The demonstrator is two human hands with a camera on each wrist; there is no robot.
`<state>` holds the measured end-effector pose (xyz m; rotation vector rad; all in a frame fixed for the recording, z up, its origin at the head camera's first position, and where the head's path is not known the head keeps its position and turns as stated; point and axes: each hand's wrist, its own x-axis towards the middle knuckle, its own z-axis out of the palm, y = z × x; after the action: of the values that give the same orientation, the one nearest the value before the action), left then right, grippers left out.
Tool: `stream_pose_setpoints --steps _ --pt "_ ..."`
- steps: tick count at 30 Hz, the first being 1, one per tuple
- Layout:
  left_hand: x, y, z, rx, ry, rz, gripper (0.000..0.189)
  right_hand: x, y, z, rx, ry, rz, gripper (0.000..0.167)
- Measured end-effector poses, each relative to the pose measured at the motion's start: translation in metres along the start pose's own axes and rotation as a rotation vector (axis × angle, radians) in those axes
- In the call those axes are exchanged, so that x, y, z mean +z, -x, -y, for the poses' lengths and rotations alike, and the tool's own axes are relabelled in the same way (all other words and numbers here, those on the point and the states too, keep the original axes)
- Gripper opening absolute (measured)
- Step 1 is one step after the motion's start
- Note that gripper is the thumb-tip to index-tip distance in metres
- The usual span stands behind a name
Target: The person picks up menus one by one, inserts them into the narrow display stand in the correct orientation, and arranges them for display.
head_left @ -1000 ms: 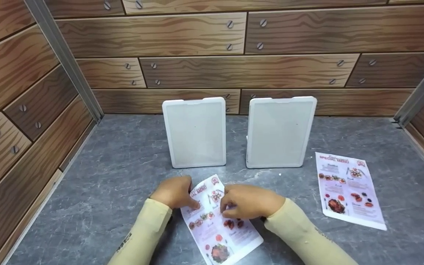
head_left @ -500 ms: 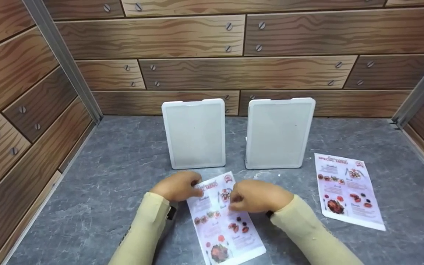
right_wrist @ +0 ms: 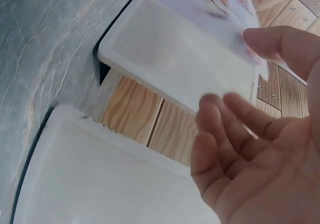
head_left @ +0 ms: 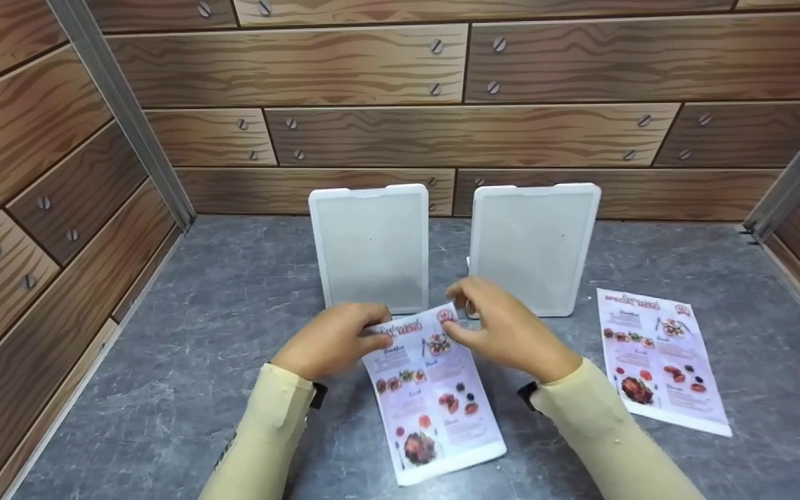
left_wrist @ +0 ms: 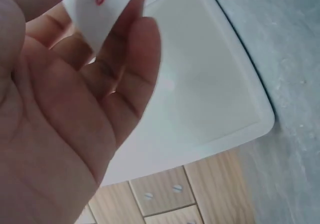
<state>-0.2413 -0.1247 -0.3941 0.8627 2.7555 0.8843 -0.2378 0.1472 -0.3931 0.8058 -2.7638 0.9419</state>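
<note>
A printed paper menu (head_left: 435, 410) slants up from the table in the middle of the head view. My left hand (head_left: 334, 339) pinches its top left corner between thumb and fingers; in the left wrist view the white paper corner (left_wrist: 102, 19) shows between them. At the top right corner, my right hand (head_left: 514, 330) has its thumb at the sheet's edge and its fingers spread away, as the right wrist view also shows. Just behind the menu stands a white upright display frame (head_left: 374, 243). A second, similar frame (head_left: 532, 243) stands to its right, behind my right hand.
Another printed menu (head_left: 657, 361) lies on the grey marbled table (head_left: 233, 278) at the right. A wood-patterned wall (head_left: 365, 66) closes off the back, with similar walls at both sides. My sleeves are pale yellow, with dark bands at the wrists.
The menu has risen off the table and moved forward, toward the left frame. My left hand went with it. My right hand's fingers have uncurled and moved forward to its top right corner.
</note>
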Motion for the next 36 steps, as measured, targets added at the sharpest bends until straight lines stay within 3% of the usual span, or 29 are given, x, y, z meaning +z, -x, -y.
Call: stream_pose_setpoints --steps 5,15,21,36 --pt "-0.002 -0.002 -0.005 0.006 -0.015 -0.103 0.006 -0.002 0.001 0.000 0.031 -0.091 0.008 0.008" --pt "-0.001 -0.004 -0.007 0.010 -0.027 -0.216 0.008 -0.005 0.000 -0.002 0.026 -0.136 -0.017 0.005" --pt "-0.002 -0.003 -0.001 -0.038 -0.021 -0.286 0.011 -0.008 -0.002 -0.003 0.030 -0.149 -0.076 0.007" --pt "-0.001 -0.006 0.016 -0.090 0.218 -0.304 0.013 -0.008 -0.004 -0.005 0.071 -0.169 -0.134 0.008"
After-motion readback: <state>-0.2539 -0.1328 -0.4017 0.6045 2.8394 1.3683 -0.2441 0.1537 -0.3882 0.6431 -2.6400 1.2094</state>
